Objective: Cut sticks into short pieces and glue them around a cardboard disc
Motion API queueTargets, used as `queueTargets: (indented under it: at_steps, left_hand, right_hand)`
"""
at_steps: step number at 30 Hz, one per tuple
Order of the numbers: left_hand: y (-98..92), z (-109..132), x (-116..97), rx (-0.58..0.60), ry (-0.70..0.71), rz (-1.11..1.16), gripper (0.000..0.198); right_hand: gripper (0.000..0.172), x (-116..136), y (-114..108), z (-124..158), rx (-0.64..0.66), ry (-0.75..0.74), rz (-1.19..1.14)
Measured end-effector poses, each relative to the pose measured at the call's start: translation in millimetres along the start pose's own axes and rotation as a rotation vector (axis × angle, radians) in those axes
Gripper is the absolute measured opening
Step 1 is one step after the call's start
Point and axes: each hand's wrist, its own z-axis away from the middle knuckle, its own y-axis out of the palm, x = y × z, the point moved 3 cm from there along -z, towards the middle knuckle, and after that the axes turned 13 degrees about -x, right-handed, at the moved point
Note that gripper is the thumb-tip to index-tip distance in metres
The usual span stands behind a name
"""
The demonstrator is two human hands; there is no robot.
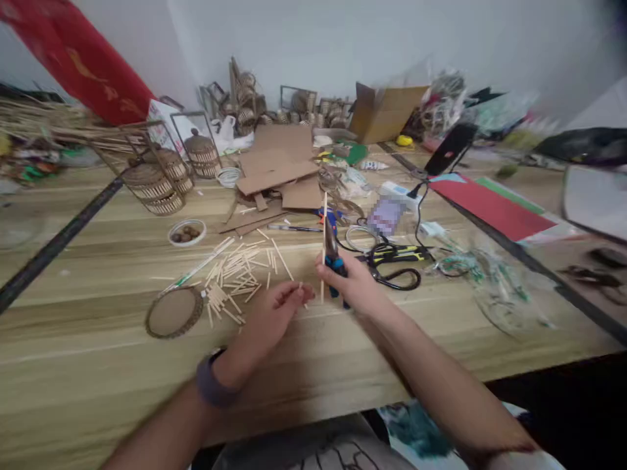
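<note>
My right hand (356, 284) is closed round pliers (334, 262) with blue-and-black handles, jaws pointing away from me. Along the jaws, the same hand holds a long thin wooden stick (325, 222) upright. To its left, my left hand (280, 305) is pinched at the fingertips on what looks like a short wooden stick, mostly hidden by the fingers. Just beyond the left hand lies a loose pile of short wooden sticks (238, 271). A round disc with a dark braided rim (175, 313) rests left of that pile.
A white bowl of small brown balls (187, 232) stands behind the disc. Black-handled scissors (399, 277) lie right of my right hand. Cardboard pieces (279, 160) are stacked further back, near small woven lanterns (151, 186). A clear plastic bag (499, 287) sits at the right.
</note>
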Motion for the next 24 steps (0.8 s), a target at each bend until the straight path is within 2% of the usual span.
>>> queueTargets:
  at_steps: [5, 9, 11, 13, 15, 18, 21, 24]
  left_hand:
    - [4.7, 1, 4, 0.136, -0.072, 0.117, 0.032]
    - [7.3, 1, 11, 0.173, -0.091, 0.158, 0.030]
    - [7.3, 0, 13, 0.164, -0.101, 0.167, 0.031]
    - [5.3, -2, 14, 0.120, -0.130, 0.223, 0.031]
    - [0.9, -4, 14, 0.020, -0.183, 0.346, 0.031]
    - [-4.6, -7, 13, -0.095, -0.286, 0.557, 0.034]
    - [-3.4, -8, 13, -0.073, -0.320, 0.650, 0.039]
    - [0.4, -7, 16, -0.055, -0.307, 0.669, 0.034]
  right_hand:
    - [0.022, 0, 18, 14, 0.038, 0.018, -0.022]
    - [0.028, -10, 29, 23, 0.097, 0.188, -0.225]
    - [0.028, -14, 32, 25, 0.121, 0.228, -0.252]
    - [0.031, -14, 29, 23, 0.082, 0.186, -0.166]
    - [0.039, -12, 24, 20, 0.036, 0.109, -0.036]
    - [0.050, -8, 22, 17, 0.040, -0.003, 0.129]
    - [0.053, -7, 25, 19, 0.091, -0.110, 0.201]
    - [0.050, -9, 29, 22, 0.103, -0.195, 0.239]
